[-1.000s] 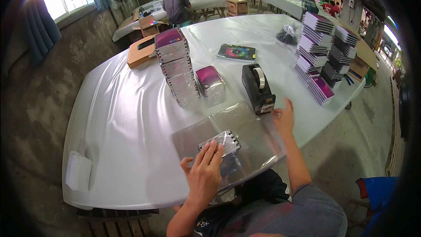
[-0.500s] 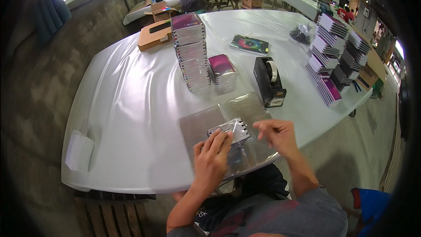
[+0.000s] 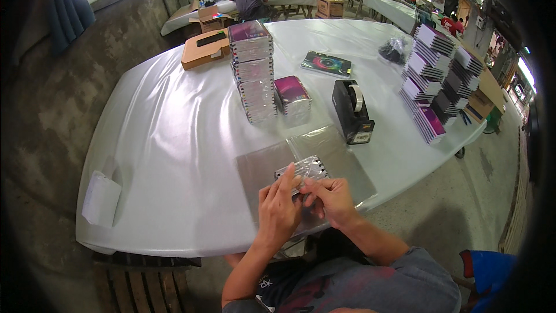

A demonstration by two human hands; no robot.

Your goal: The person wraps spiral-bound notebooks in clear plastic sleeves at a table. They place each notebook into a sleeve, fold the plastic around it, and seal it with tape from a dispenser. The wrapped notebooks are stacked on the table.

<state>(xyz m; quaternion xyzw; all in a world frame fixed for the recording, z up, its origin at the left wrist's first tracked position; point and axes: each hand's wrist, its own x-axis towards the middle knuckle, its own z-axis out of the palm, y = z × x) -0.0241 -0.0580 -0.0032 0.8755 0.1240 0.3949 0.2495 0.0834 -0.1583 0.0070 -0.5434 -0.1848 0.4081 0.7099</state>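
Note:
A small bundle of spiral-bound notebooks in clear plastic [image 3: 311, 166] lies near the table's front edge, on a larger flat clear plastic sheet [image 3: 263, 165]. My left hand [image 3: 280, 206] grips the bundle from its left, fingers laid along its top. Close against those fingertips, my right hand [image 3: 332, 200] pinches at the near side of the bundle. Whatever is between its fingertips is too small to make out. Beyond the sheet to the right stands a black tape dispenser [image 3: 351, 113] with a roll in it.
Wrapped notebooks form a tall stack [image 3: 253, 75], with a shorter purple-topped stack [image 3: 293, 95] beside it. Unwrapped notebooks [image 3: 428, 72] are piled at right. A dark-covered book [image 3: 326, 64], a cardboard box [image 3: 204, 52] with a phone on it and white paper [image 3: 102, 199] also lie here.
My right hand has moved left, from beside the bundle to its near side, meeting my left hand. My left hand stays on the bundle, with its fingers now straighter.

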